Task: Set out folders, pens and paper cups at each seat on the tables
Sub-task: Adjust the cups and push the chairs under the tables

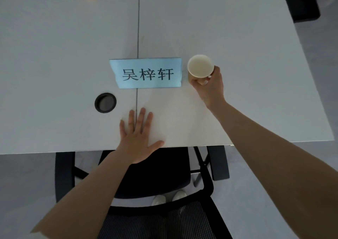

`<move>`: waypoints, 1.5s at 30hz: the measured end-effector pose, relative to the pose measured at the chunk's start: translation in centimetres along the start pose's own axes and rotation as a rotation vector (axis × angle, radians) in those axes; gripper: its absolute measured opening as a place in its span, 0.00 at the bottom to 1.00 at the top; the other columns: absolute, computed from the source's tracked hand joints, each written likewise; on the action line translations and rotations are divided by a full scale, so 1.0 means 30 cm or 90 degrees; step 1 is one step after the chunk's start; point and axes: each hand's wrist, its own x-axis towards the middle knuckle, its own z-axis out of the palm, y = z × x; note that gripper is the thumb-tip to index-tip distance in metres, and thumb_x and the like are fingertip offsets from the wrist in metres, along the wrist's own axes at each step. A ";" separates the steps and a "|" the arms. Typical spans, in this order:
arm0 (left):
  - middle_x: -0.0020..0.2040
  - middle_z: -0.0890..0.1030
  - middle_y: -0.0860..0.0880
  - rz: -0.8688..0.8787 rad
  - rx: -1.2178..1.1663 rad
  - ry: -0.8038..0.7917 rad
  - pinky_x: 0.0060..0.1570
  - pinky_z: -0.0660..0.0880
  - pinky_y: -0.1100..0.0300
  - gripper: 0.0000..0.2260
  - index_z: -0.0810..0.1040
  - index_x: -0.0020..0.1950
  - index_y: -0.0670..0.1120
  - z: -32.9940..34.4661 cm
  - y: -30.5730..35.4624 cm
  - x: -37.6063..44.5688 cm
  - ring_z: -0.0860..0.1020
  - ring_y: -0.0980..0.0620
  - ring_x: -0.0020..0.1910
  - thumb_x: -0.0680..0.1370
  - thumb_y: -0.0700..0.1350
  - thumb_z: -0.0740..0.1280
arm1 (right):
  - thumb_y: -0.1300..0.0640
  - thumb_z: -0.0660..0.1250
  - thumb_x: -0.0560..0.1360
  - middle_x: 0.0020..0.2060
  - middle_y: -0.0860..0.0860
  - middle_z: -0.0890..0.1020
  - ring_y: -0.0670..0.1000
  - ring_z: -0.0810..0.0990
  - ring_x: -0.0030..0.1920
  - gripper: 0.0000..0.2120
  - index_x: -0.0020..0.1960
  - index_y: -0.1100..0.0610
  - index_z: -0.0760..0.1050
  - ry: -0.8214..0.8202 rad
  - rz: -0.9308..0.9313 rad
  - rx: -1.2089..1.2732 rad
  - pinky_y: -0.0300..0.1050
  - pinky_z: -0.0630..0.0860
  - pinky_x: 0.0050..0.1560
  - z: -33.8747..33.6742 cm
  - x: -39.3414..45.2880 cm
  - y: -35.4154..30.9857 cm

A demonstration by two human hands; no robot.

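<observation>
Gripping the paper cup (200,68) low around its wall, the right hand (210,86) holds it just right of the name card (146,73). It looks light and crushable, so gentle pressure suits; the left hand (136,139) lies flat, fingers spread, on the table (54,55).

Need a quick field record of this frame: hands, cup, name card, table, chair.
left hand: flat on the table, fingers straight, holding nothing
right hand: grips the paper cup
paper cup: upright, empty, just right of the name card
name card: light blue, printed characters, straddling the table seam
table: white, round cable port left of the seam
chair: black, pushed partly under the table edge
folder, pen: none seen at this seat
</observation>
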 end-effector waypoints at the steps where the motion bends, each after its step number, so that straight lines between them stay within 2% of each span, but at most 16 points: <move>1: 0.72 0.20 0.52 0.000 -0.001 -0.003 0.71 0.32 0.38 0.43 0.22 0.72 0.55 -0.001 0.000 0.000 0.23 0.43 0.72 0.67 0.75 0.37 | 0.51 0.76 0.65 0.58 0.55 0.76 0.55 0.76 0.58 0.33 0.64 0.59 0.66 -0.006 -0.002 -0.004 0.54 0.75 0.58 0.006 0.006 -0.002; 6: 0.72 0.20 0.52 0.001 0.005 -0.010 0.71 0.32 0.38 0.43 0.22 0.72 0.54 -0.003 -0.003 0.000 0.23 0.42 0.71 0.69 0.75 0.39 | 0.52 0.76 0.66 0.58 0.54 0.75 0.54 0.76 0.58 0.32 0.64 0.59 0.66 -0.013 -0.020 -0.033 0.50 0.74 0.57 0.040 0.011 -0.015; 10: 0.71 0.20 0.52 0.011 -0.006 -0.018 0.71 0.31 0.38 0.44 0.22 0.72 0.54 -0.010 -0.005 -0.005 0.22 0.43 0.71 0.68 0.75 0.38 | 0.57 0.74 0.68 0.62 0.55 0.72 0.54 0.73 0.60 0.32 0.67 0.61 0.64 -0.028 -0.010 -0.071 0.41 0.68 0.55 0.035 -0.036 -0.009; 14: 0.72 0.21 0.52 0.003 -0.013 -0.024 0.71 0.31 0.38 0.42 0.24 0.73 0.54 -0.018 0.003 -0.009 0.22 0.44 0.71 0.71 0.74 0.42 | 0.59 0.68 0.73 0.68 0.55 0.65 0.56 0.68 0.67 0.32 0.72 0.61 0.58 -0.067 0.018 -0.153 0.46 0.65 0.65 0.007 -0.162 0.018; 18: 0.73 0.22 0.52 0.002 -0.009 -0.036 0.71 0.31 0.38 0.42 0.24 0.73 0.54 -0.026 0.009 -0.008 0.23 0.43 0.72 0.73 0.74 0.45 | 0.61 0.64 0.75 0.68 0.55 0.65 0.57 0.68 0.68 0.26 0.71 0.60 0.61 -0.140 0.009 -0.225 0.48 0.65 0.66 -0.065 -0.370 0.069; 21: 0.74 0.24 0.51 0.016 -0.017 -0.044 0.71 0.31 0.39 0.44 0.26 0.75 0.54 -0.041 -0.002 -0.016 0.25 0.43 0.73 0.75 0.71 0.52 | 0.60 0.63 0.76 0.69 0.56 0.66 0.57 0.64 0.70 0.24 0.71 0.60 0.62 -0.209 0.027 -0.276 0.47 0.61 0.69 -0.154 -0.527 0.107; 25: 0.79 0.36 0.53 0.032 -0.116 -0.037 0.76 0.41 0.44 0.36 0.42 0.79 0.54 -0.074 -0.006 -0.088 0.34 0.46 0.77 0.79 0.59 0.60 | 0.57 0.63 0.77 0.65 0.56 0.72 0.58 0.67 0.68 0.22 0.69 0.60 0.66 -0.202 0.118 -0.265 0.50 0.63 0.69 -0.312 -0.728 0.138; 29: 0.79 0.56 0.46 0.054 -0.322 -0.015 0.75 0.55 0.50 0.28 0.54 0.79 0.48 -0.053 0.070 -0.268 0.55 0.46 0.78 0.81 0.47 0.61 | 0.58 0.63 0.77 0.61 0.56 0.76 0.56 0.73 0.63 0.18 0.66 0.61 0.68 -0.129 0.221 -0.198 0.44 0.66 0.62 -0.456 -0.890 0.153; 31: 0.76 0.65 0.47 0.070 -0.385 -0.003 0.71 0.64 0.53 0.26 0.58 0.78 0.48 -0.043 0.141 -0.357 0.66 0.48 0.72 0.81 0.45 0.62 | 0.57 0.63 0.78 0.60 0.55 0.77 0.55 0.74 0.62 0.18 0.66 0.61 0.68 -0.115 0.239 -0.173 0.42 0.66 0.61 -0.519 -0.954 0.167; 33: 0.71 0.70 0.51 0.089 -0.404 0.005 0.58 0.73 0.65 0.23 0.61 0.76 0.49 -0.032 0.221 -0.425 0.76 0.53 0.59 0.81 0.45 0.62 | 0.56 0.63 0.78 0.60 0.54 0.77 0.54 0.74 0.62 0.18 0.66 0.59 0.68 -0.099 0.255 -0.150 0.44 0.66 0.63 -0.577 -1.005 0.185; 34: 0.69 0.72 0.53 0.094 -0.419 0.004 0.48 0.74 0.72 0.22 0.63 0.75 0.50 -0.026 0.264 -0.451 0.77 0.57 0.50 0.81 0.45 0.62 | 0.56 0.63 0.78 0.59 0.53 0.78 0.53 0.75 0.62 0.18 0.66 0.59 0.69 -0.089 0.264 -0.139 0.45 0.66 0.64 -0.604 -1.023 0.194; 36: 0.64 0.75 0.55 0.093 -0.456 0.001 0.35 0.73 0.74 0.20 0.66 0.73 0.50 -0.012 0.359 -0.490 0.78 0.58 0.40 0.81 0.44 0.62 | 0.56 0.64 0.78 0.58 0.52 0.79 0.53 0.75 0.61 0.17 0.65 0.58 0.70 -0.059 0.283 -0.108 0.47 0.68 0.65 -0.660 -1.052 0.216; 39: 0.58 0.79 0.54 0.096 -0.492 -0.009 0.38 0.72 0.72 0.19 0.67 0.72 0.51 0.008 0.529 -0.523 0.79 0.57 0.51 0.81 0.43 0.62 | 0.55 0.64 0.77 0.57 0.50 0.80 0.52 0.77 0.60 0.16 0.65 0.56 0.71 -0.022 0.288 -0.073 0.48 0.72 0.62 -0.750 -1.075 0.265; 41: 0.57 0.80 0.52 0.106 -0.499 -0.007 0.39 0.71 0.74 0.19 0.67 0.72 0.50 0.022 0.645 -0.541 0.77 0.61 0.50 0.81 0.43 0.61 | 0.56 0.64 0.77 0.57 0.49 0.79 0.51 0.77 0.59 0.16 0.64 0.55 0.71 -0.022 0.266 -0.069 0.42 0.72 0.56 -0.805 -1.080 0.297; 43: 0.57 0.81 0.51 0.120 -0.493 -0.005 0.43 0.71 0.72 0.19 0.67 0.72 0.49 0.039 0.799 -0.562 0.78 0.59 0.52 0.81 0.42 0.62 | 0.56 0.64 0.77 0.58 0.49 0.79 0.51 0.76 0.60 0.16 0.65 0.55 0.70 -0.043 0.227 -0.091 0.38 0.68 0.57 -0.906 -1.077 0.352; 45: 0.56 0.81 0.50 0.121 -0.487 -0.007 0.47 0.70 0.68 0.19 0.68 0.71 0.48 0.045 0.925 -0.569 0.78 0.55 0.53 0.81 0.43 0.62 | 0.56 0.63 0.78 0.58 0.50 0.79 0.51 0.76 0.60 0.16 0.65 0.56 0.70 -0.065 0.210 -0.095 0.40 0.68 0.61 -1.002 -1.056 0.393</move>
